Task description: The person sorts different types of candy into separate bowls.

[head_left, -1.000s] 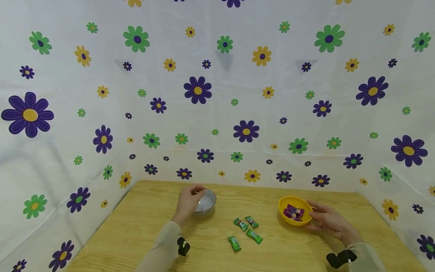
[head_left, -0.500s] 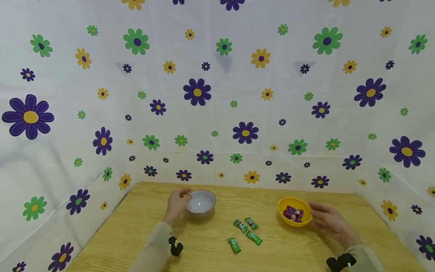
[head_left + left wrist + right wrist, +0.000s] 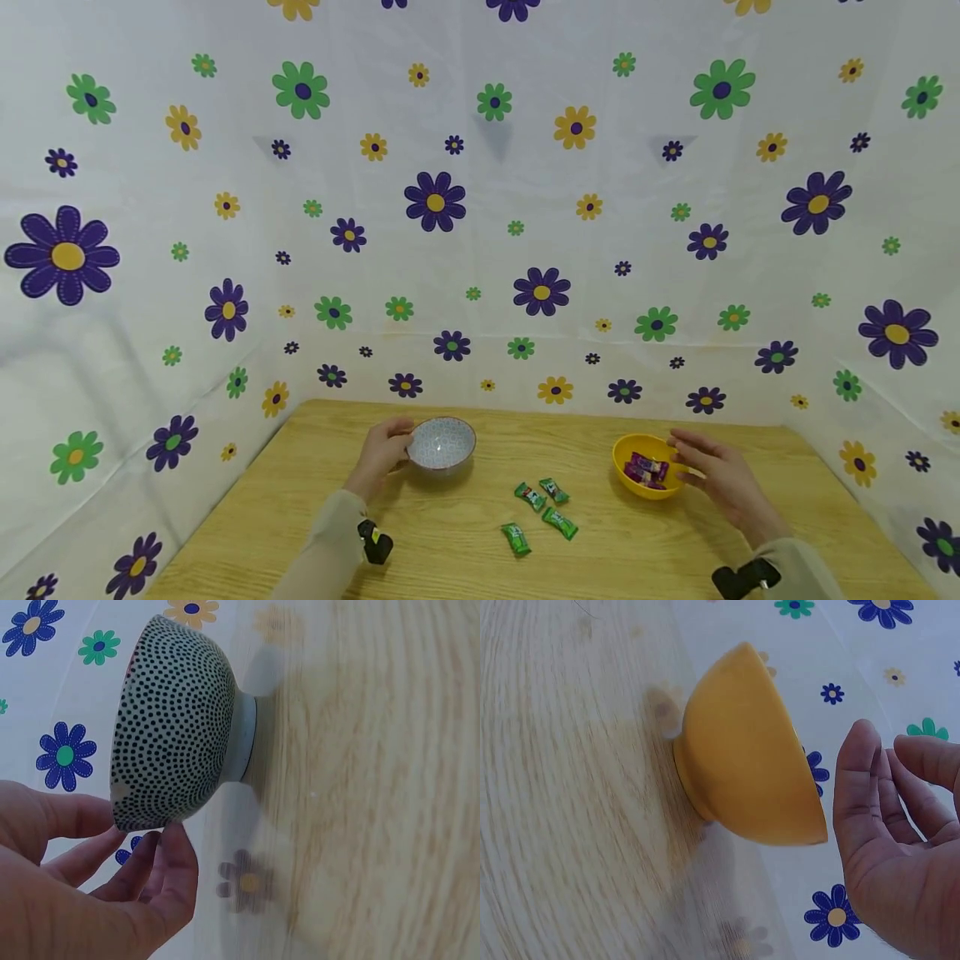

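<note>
A pale patterned bowl [image 3: 442,443] with a reddish rim stands at the table's left. Its outside, in the left wrist view, is a dotted wall [image 3: 172,720]. My left hand [image 3: 380,457] is at the bowl's left side, loosely bent fingertips [image 3: 178,840] at or against the outer wall near the rim. On the right, a yellow bowl [image 3: 628,472] contains purple-wrapped candies [image 3: 647,471]. My right hand [image 3: 722,479] hovers beside its right rim, fingers relaxed. The right wrist view shows a gap between this hand [image 3: 900,832] and the yellow bowl [image 3: 742,757].
Several green-wrapped candies [image 3: 558,522] lie on the wooden table [image 3: 442,550] between the two bowls. A white flower-printed cloth [image 3: 480,250] rises behind the table and along both sides. Each wrist carries a small black camera [image 3: 375,543].
My left hand has drawn left from above the patterned bowl to its outer side. My right hand, earlier at the yellow bowl's side, has lifted slightly up. Bowls and candies stay put.
</note>
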The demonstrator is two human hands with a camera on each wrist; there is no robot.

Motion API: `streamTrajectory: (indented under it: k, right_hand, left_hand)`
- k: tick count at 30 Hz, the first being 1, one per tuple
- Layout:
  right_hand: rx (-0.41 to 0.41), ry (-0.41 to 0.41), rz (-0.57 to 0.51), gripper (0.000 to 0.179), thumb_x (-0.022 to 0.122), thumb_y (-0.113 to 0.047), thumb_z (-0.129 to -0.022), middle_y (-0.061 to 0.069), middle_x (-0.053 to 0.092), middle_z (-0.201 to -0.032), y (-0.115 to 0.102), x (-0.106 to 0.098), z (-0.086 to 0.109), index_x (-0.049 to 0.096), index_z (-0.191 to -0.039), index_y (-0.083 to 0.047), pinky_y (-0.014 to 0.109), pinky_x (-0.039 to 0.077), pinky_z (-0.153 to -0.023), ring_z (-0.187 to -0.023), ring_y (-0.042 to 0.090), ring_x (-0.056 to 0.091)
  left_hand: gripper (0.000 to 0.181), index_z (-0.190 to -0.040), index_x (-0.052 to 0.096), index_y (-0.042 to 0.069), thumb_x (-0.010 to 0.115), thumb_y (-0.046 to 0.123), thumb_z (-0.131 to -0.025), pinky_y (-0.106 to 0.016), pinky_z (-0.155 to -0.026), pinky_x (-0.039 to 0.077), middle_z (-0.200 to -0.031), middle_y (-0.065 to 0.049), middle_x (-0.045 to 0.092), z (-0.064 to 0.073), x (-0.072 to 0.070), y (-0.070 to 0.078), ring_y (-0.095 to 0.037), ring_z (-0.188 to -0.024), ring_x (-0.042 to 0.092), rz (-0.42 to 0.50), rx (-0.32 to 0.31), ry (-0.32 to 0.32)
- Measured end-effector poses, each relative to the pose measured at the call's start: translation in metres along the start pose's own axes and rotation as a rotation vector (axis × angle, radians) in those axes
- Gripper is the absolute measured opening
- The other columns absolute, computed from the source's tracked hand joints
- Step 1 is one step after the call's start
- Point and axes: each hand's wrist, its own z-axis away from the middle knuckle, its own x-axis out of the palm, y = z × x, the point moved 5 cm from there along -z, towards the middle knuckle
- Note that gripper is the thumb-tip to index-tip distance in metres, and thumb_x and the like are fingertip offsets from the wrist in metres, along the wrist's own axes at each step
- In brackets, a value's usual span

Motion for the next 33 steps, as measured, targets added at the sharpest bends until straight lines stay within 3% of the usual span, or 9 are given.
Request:
streamTrajectory:
  k: [3, 11, 19, 23, 28, 33]
  right_hand:
    - [0.008, -0.024, -0.019, 0.042, 0.055, -0.023, -0.101, -0.009, 0.064, -0.118, -0.001, 0.007, 0.0, 0.052, -0.14, -0.009, 0.026, 0.054, -0.09, -0.105, 0.011, 0.062]
    - [0.013, -0.129, -0.024, 0.055, 0.058, -0.022, -0.099, -0.001, 0.065, -0.118, -0.004, 0.032, 0.002, 0.041, -0.144, 0.005, 0.028, 0.055, -0.09, -0.104, 0.014, 0.064]
    - [0.018, -0.246, -0.011, 0.053, 0.061, -0.022, -0.098, 0.004, 0.068, -0.116, -0.003, 0.057, 0.006, 0.047, -0.139, 0.007, 0.029, 0.056, -0.09, -0.103, 0.014, 0.066]
    - [0.015, -0.36, 0.026, 0.048, 0.06, -0.026, -0.098, 0.001, 0.068, -0.119, 0.002, 0.073, 0.007, 0.053, -0.137, 0.002, 0.036, 0.053, -0.096, -0.106, 0.014, 0.066]
    - [0.054, -0.512, 0.078, 0.053, 0.062, -0.022, -0.097, 0.02, 0.058, -0.132, 0.012, 0.096, 0.01, 0.047, -0.14, 0.006, 0.041, 0.055, -0.093, -0.111, 0.025, 0.063]
    - [0.068, -0.54, 0.175, 0.051, 0.064, -0.022, -0.095, 0.021, 0.058, -0.13, 0.021, 0.112, 0.01, 0.051, -0.137, 0.003, 0.036, 0.056, -0.086, -0.107, 0.023, 0.06]
  left_hand:
    - [0.039, -0.134, 0.053, -0.004, 0.05, 0.003, -0.096, -0.039, -0.076, 0.057, -0.125, -0.025, 0.059, -0.001, -0.001, -0.004, -0.02, -0.086, 0.061, 0.019, -0.029, -0.035]
    - [0.04, -0.134, 0.053, -0.003, 0.051, 0.007, -0.095, -0.041, -0.079, 0.058, -0.128, -0.023, 0.056, -0.004, -0.001, -0.013, -0.027, -0.097, 0.062, 0.097, -0.091, -0.1]
    - [0.05, -0.144, 0.046, 0.004, 0.052, 0.009, -0.095, -0.047, -0.088, 0.056, -0.136, -0.025, 0.049, -0.003, 0.0, -0.022, -0.032, -0.107, 0.061, 0.174, -0.198, -0.183]
    - [0.05, -0.146, 0.043, 0.004, 0.05, 0.013, -0.097, -0.047, -0.089, 0.056, -0.14, -0.026, 0.045, -0.002, -0.001, -0.021, -0.037, -0.114, 0.058, 0.159, -0.209, -0.193]
    - [0.049, -0.146, 0.042, 0.003, 0.049, 0.012, -0.098, -0.047, -0.088, 0.056, -0.14, -0.027, 0.047, -0.003, -0.001, -0.02, -0.035, -0.112, 0.06, 0.164, -0.208, -0.189]
    - [0.05, -0.147, 0.04, 0.002, 0.048, 0.013, -0.099, -0.047, -0.088, 0.056, -0.141, -0.029, 0.045, -0.002, -0.001, -0.022, -0.037, -0.114, 0.06, 0.171, -0.209, -0.195]
